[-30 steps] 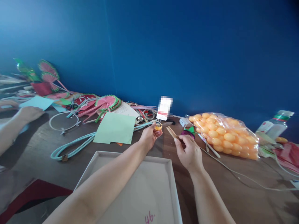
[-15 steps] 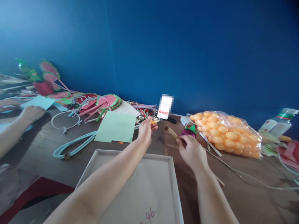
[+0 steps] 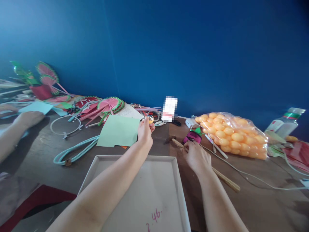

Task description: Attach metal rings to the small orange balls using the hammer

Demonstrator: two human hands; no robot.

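My left hand [image 3: 145, 131] is closed, pinching a small orange ball [image 3: 151, 119] at its fingertips, held above the edge of a pale green paper sheet [image 3: 119, 131]. My right hand [image 3: 196, 155] rests low on the brown table, fingers curled over a long wooden stick [image 3: 225, 180] that lies flat and ends in a dark tip at its far end. Just beyond that hand lies a small magenta and green piece [image 3: 192, 137]. A white tray [image 3: 177, 180] sits below both forearms.
A clear bag of orange balls [image 3: 231, 134] lies at the right, with a plastic bottle [image 3: 285, 124] behind it. Pink and green paper fans [image 3: 109, 104], scissors, a white ring [image 3: 65, 125] and teal cord [image 3: 74, 149] crowd the left. Another person's hand [image 3: 27, 117] rests at far left.
My left hand carried the orange ball left and away, toward the green sheet. My right hand lowered the stick from a raised tilt until it lies on the table.
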